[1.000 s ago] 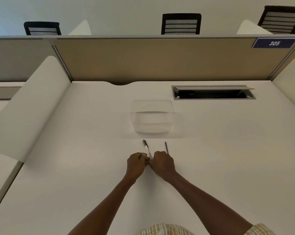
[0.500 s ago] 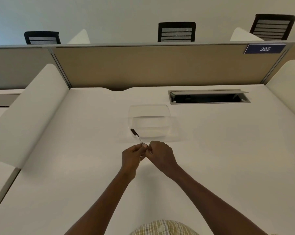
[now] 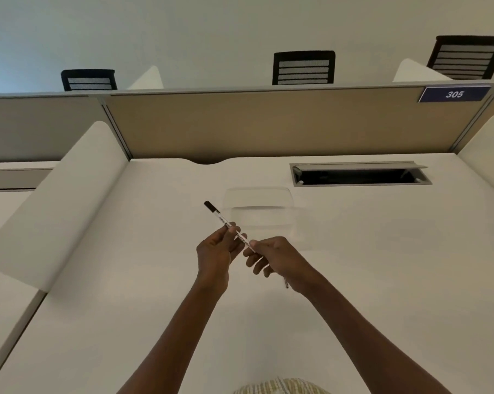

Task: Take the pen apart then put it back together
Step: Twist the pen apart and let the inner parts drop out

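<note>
White slim pen barrel with a black end (image 3: pixel 225 222), mid-frame above the white table (image 3: pixel 382 265): left hand (image 3: pixel 216 251) pinches its middle, right hand (image 3: pixel 277 258) grips its lower end.

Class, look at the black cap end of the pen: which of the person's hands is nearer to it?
Left. The left hand grips the pen just below the black cap; the right hand pinches the opposite end.

left hand (image 3: pixel 214 253), right hand (image 3: pixel 279 258), both pinching pen (image 3: pixel 228 225), above desk (image 3: pixel 353 265)
</note>
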Demonstrator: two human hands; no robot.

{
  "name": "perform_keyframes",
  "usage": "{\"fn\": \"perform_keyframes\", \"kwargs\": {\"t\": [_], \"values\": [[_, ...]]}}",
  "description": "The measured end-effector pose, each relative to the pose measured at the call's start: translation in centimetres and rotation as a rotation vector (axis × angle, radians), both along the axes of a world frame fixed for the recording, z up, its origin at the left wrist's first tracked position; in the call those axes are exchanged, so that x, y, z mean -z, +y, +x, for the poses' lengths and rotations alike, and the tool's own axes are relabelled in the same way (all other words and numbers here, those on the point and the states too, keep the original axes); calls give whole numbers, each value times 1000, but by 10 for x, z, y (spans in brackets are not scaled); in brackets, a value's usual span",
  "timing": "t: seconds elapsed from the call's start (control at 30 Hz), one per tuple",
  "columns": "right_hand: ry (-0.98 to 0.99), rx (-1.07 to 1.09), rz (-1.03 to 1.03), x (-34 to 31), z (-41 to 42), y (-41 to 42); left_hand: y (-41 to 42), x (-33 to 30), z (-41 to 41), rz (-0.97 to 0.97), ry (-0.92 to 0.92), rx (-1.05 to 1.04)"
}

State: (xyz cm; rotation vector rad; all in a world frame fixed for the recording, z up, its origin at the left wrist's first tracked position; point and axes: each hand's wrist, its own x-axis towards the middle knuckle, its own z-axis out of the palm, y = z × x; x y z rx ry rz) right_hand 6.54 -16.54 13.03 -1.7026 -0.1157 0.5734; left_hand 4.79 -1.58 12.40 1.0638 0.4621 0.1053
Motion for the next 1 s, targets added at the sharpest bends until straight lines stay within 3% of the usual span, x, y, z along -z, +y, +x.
{"fn": "perform_keyframes", "kwargs": {"t": [0.2, 0.37, 0.6, 0.93, 1.0], "values": [[175, -101, 141, -13, 4, -4, 2, -17, 1, -7, -53, 9], [210, -61, 253, -21, 2, 0, -3, -24, -11, 38, -86, 166], [350, -190, 377, -38, 6, -2, 4, -29, -5, -145, -147, 272], [-3, 74, -49, -48, 7, 24, -17, -29, -4, -142, -217, -18], [-164, 96, -219, -47, 6, 28, -23, -31, -5, -141, -218, -71]]}}
